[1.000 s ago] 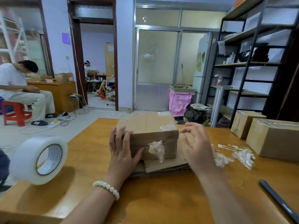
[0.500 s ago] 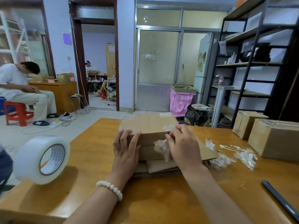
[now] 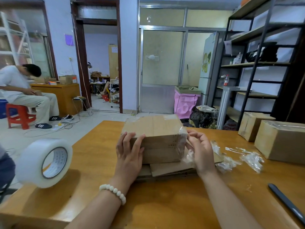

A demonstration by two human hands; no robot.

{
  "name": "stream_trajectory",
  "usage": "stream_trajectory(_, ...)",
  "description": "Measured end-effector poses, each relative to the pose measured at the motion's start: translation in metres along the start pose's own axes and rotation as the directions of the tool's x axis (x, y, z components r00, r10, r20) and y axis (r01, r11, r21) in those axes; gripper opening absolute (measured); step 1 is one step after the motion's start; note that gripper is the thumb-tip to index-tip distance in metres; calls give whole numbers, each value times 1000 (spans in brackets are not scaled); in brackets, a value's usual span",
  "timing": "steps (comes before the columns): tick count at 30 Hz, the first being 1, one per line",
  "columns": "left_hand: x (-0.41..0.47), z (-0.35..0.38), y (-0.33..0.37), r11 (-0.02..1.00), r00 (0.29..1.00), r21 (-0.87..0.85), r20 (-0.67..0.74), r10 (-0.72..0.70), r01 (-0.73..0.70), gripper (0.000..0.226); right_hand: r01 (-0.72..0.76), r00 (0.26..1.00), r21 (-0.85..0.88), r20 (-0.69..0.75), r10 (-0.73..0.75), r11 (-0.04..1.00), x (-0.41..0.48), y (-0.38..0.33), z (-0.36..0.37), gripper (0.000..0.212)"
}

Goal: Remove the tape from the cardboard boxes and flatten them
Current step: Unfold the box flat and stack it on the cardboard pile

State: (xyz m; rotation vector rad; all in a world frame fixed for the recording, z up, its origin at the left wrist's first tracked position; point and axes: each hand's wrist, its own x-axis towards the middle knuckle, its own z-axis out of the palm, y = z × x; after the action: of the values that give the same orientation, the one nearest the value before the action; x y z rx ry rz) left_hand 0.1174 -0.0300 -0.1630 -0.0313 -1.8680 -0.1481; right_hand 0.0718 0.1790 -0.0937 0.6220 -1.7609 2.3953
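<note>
A taped cardboard box (image 3: 156, 138) sits mid-table on a stack of flattened cardboard (image 3: 173, 169). My left hand (image 3: 130, 151) presses against the box's front left corner with straight fingers. My right hand (image 3: 199, 151) is at the box's right end, fingers curled, pinching a strip of clear tape (image 3: 183, 141). The strip still clings round the right corner and trails down to my palm. More tape shows on the box's far top corners.
A large clear tape roll (image 3: 44, 162) stands near the wooden table's (image 3: 165, 204) left edge. Crumpled tape scraps (image 3: 250, 159) lie to the right, before two sealed boxes (image 3: 280, 142). A dark blade-like tool (image 3: 287, 202) lies front right. A person (image 3: 21, 90) sits far left.
My right hand came down onto the tape wad on the box's front face, then pulled it round to the right end. The left hand stayed on the box.
</note>
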Motion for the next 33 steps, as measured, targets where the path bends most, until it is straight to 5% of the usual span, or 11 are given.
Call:
stream_trajectory(3,0,0,0,1000,1000,4,-12,1,-1,36,21,999,-154,31,-16,988,0,-5,2,17)
stream_trajectory(6,0,1,0,1000,1000,12,-15,11,-10,36,119,991,-363,-20,-135,924,0,-7,7,8)
stream_trajectory(10,0,0,-1,1000,1000,4,-11,-22,22,36,101,992,-361,-34,-121,927,0,-3,6,6)
stream_trajectory(13,0,-1,-1,1000,1000,11,-11,-19,19,36,-82,993,-14,-86,80,997,-1,1,1,8)
stream_trajectory(15,1,-2,-2,999,999,6,-22,-48,48,35,-206,957,366,-117,264,908,-4,0,-2,21)
stream_trajectory(17,1,-1,-2,999,998,3,-25,-54,54,34,-249,917,518,-146,372,818,-9,4,-7,31)
stream_trajectory(19,0,-1,-2,1000,999,2,-20,-29,29,35,-261,922,387,-172,347,884,-13,5,-8,29)
stream_trajectory(22,0,0,-3,999,999,8,-20,-36,36,35,-186,976,-47,-121,179,981,-19,5,-6,15)
stream_trajectory(26,0,0,-2,999,999,11,-13,-33,33,35,-18,996,-484,71,59,875,-28,12,-6,6)
stream_trajectory(33,1,-1,-1,999,999,4,-17,-40,40,34,28,999,-539,-22,-48,842,-31,14,-3,5)
